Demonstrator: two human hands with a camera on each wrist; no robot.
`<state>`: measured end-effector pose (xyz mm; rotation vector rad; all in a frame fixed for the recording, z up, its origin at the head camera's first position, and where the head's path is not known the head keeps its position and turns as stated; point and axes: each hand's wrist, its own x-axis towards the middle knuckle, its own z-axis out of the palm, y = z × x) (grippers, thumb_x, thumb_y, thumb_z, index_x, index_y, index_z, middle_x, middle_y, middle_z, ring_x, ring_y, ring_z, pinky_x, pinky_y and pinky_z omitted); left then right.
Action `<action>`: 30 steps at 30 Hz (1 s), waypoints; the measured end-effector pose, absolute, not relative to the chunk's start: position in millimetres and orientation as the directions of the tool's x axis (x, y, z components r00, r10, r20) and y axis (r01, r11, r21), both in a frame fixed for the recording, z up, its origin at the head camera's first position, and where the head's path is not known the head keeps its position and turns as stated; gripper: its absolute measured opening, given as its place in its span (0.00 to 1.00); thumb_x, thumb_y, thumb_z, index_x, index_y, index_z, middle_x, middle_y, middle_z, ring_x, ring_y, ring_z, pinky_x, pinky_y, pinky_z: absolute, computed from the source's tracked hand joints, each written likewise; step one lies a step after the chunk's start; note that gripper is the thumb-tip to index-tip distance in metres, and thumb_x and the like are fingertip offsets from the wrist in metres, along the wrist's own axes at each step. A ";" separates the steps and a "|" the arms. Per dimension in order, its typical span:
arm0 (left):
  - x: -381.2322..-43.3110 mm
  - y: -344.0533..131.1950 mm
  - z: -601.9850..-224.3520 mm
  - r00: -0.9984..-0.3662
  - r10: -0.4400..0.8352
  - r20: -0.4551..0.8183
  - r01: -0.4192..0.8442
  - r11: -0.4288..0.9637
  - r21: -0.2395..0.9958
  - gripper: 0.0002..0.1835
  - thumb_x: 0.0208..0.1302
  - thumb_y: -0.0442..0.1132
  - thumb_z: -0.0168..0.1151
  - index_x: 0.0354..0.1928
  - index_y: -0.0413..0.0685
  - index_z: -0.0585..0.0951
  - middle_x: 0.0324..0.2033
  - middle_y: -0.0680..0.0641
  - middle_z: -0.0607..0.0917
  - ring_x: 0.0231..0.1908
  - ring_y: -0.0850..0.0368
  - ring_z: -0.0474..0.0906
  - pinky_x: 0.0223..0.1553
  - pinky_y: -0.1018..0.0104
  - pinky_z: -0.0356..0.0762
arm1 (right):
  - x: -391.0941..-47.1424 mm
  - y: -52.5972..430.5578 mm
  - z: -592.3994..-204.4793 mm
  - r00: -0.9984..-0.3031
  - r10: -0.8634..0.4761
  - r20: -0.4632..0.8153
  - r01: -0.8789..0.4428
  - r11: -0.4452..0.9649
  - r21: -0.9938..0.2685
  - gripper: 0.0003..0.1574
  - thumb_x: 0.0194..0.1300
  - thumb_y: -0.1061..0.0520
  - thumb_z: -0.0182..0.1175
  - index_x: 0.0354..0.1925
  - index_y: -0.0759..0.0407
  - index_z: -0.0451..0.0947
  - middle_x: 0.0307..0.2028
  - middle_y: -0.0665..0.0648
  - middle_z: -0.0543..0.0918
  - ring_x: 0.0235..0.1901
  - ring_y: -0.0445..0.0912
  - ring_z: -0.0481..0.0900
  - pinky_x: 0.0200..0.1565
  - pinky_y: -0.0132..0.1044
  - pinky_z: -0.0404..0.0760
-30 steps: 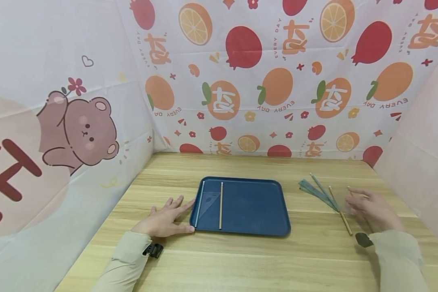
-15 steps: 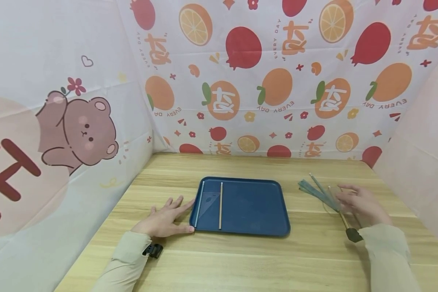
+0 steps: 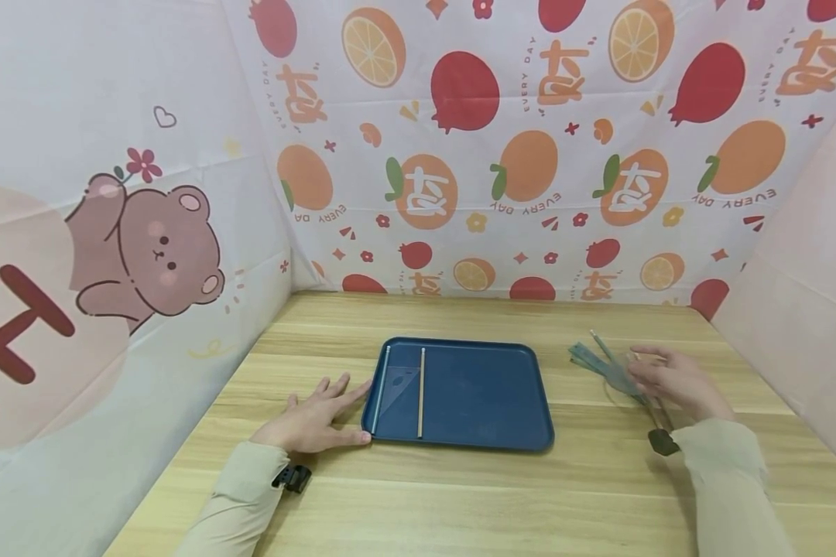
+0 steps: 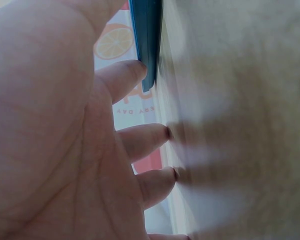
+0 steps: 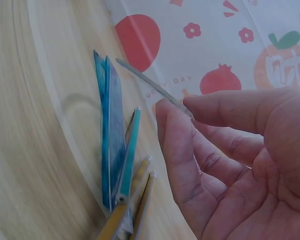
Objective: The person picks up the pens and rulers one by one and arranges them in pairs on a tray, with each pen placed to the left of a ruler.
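Observation:
My right hand [image 3: 676,383] pinches a thin clear plastic piece [image 5: 152,86], likely a protractor, between thumb and fingers. The right wrist view shows it edge-on, with a curved shadow beyond. Just below lie blue flat strips like rulers [image 5: 110,140], a teal pencil [image 5: 130,155] and yellow pencils [image 5: 144,202]. With fingers spread, my left hand [image 3: 313,422] touches the left edge of the dark blue tray [image 3: 488,394] by thumb and index finger. Inside the tray, at its left side, are a teal pencil [image 3: 382,389], a clear set square [image 3: 395,389] and a yellow pencil [image 3: 421,394].
Wooden table [image 3: 474,503] surrounds the tray and the loose stationery. A printed cloth [image 3: 460,155] hangs behind the table, with pale cloth walls at left and right. Each wrist wears a dark camera strap [image 3: 292,477].
The right hand has moved left with the clear plastic piece, from the right of the loose pencils to above them. The left hand and tray have stayed put.

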<state>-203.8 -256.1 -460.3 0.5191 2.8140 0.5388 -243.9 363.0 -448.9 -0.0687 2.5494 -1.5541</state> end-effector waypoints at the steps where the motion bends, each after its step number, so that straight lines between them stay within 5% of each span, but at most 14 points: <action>1: -203.8 -256.0 -460.2 -0.911 0.383 -0.154 0.299 0.870 0.393 0.52 0.65 0.73 0.67 0.86 0.68 0.59 0.85 0.32 0.53 0.82 0.20 0.44 0.66 0.05 0.38 | -244.3 361.6 -448.3 -0.987 -0.121 -0.107 0.040 0.457 -0.888 0.43 0.83 0.56 0.57 0.81 0.76 0.51 0.50 0.49 0.86 0.43 0.33 0.85 0.46 0.30 0.89; 30: -204.8 -257.1 -459.9 -0.913 0.378 -0.150 0.299 0.874 0.383 0.53 0.64 0.74 0.67 0.86 0.67 0.59 0.85 0.32 0.54 0.82 0.20 0.45 0.67 0.06 0.39 | -256.9 316.9 -437.1 -0.978 -0.175 -0.116 0.020 0.471 -0.882 0.42 0.83 0.56 0.57 0.82 0.73 0.53 0.69 0.78 0.74 0.52 0.41 0.86 0.52 0.31 0.88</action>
